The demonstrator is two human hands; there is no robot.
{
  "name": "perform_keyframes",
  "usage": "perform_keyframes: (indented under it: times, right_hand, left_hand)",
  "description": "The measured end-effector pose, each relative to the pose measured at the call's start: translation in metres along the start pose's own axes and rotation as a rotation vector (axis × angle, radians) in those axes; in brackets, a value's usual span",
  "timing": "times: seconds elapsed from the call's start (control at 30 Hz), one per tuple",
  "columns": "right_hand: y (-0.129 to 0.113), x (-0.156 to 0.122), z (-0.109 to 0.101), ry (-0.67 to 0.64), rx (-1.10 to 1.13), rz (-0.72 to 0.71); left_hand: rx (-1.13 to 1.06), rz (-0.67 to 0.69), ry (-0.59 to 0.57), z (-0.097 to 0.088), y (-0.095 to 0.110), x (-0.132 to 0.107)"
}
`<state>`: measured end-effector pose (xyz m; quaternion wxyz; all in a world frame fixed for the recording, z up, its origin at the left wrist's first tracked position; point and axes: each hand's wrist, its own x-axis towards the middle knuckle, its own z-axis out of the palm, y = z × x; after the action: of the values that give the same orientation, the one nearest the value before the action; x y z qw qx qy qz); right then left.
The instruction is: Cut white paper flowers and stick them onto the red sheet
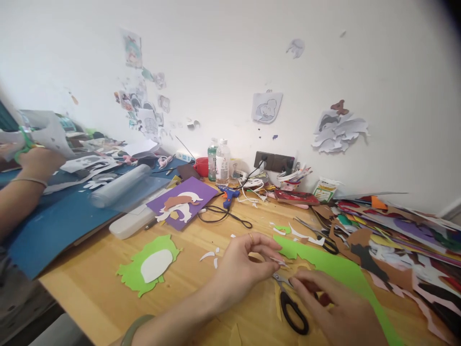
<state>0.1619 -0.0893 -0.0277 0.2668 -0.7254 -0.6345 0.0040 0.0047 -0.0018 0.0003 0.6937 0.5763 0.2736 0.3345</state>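
Note:
My left hand (245,262) hovers low over the wooden table (90,293), thumb and fingers pinched on a small pale paper scrap (279,261). My right hand (334,302) lies just right of it, its fingers curled over the black-handled scissors (293,307) that lie on the table. A green foam sheet (334,269) spreads under and beyond the right hand. Whether the right hand grips the scissors or only rests on them is unclear.
A green cut-out with a white oval (151,264) lies at the left. Behind are a purple sheet with an animal figure (183,202), a blue glue gun (229,196), bottles (219,161) and a pile of coloured paper (403,235). Another person's hand (36,161) cuts paper at far left.

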Motion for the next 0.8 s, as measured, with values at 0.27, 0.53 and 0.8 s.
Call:
perform_keyframes:
  times: [0.27,0.53,0.8]
  right_hand:
    - [-0.023,-0.004,-0.006,0.063,0.539,0.093]
    - [-0.021,0.003,-0.011,-0.076,0.951,0.404]
    - [-0.02,0.005,-0.014,-0.034,0.988,0.45]
  left_hand:
    - [0.017,-0.042,-0.088,0.008,-0.007,-0.004]
    - [-0.023,-0.147,-0.122,0.004,-0.004,-0.001]
    - [0.03,-0.201,-0.159,0.006,-0.009,-0.001]
